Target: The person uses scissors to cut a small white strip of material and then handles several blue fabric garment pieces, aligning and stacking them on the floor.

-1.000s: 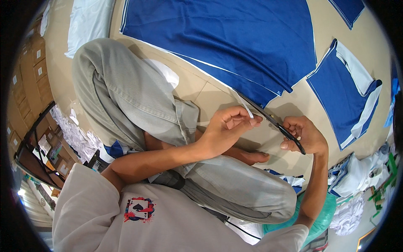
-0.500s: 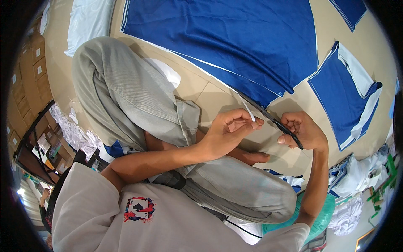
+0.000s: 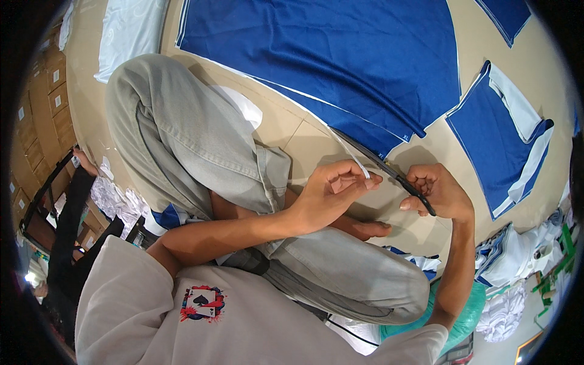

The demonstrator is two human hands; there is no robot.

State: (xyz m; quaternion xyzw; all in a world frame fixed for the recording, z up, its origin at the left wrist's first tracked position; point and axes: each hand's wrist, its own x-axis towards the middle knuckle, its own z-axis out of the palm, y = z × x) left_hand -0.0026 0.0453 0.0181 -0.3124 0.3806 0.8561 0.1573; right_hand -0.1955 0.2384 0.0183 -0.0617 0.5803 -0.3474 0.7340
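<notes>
Blue cloth (image 3: 316, 67): spread on the tan floor (image 3: 293, 129) ahead of you, near edge slanting down left to right toward your hands. Sheen and soft folds suggest thin, light, limp stuff, probably slippery; two pale-lined edges near the low corner hint at layers, which could slide on each other. Not fragile by the look of it, though a hard tug would likely pucker it. Best hold: a flat pinch at the pale border, close to the blades.

Left hand (image 3: 331, 190): thumb and fingertips pinch the end of a white strip (image 3: 351, 152) running up to the cloth's edge. Strip looks narrow and floppy; light tension should do.

Scissors (image 3: 387, 168): dark, blades along the cloth's edge; can't tell how far apart they stand. Probably stiff; grip by the handles.

Right hand (image 3: 441, 191): fingers curl round those handles; exact thumb placement unclear.

Far right: folded piece (image 3: 486, 137), blue and white, apart from your hand.
</notes>
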